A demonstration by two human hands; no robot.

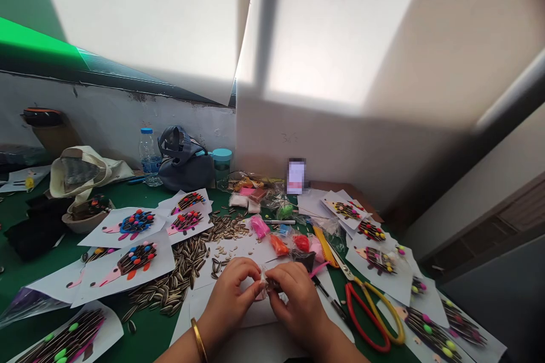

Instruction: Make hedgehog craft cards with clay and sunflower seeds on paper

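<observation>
Daylight glows through the pale blinds [140, 17] at 12 o'clock, nearly blown out, while a soft shadow dims the wall [340, 147] below them. The hands [298, 300] at 6 o'clock lie in even light; wide-angle distortion bends the edges, and a small patch [296, 176] is pixelated — unreadable.

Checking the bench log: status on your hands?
Left hand and right hand pinching small clear plastic packet. Loose sunflower seeds beside left hand. Red-and-yellow-handled scissors off to the right.

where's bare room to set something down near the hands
Bare green tabletop lies between the sunflower seeds and the lower-left seed card. Crowded: around the left hand and right hand pinching a clear packet, clay packets, scissors.
</observation>
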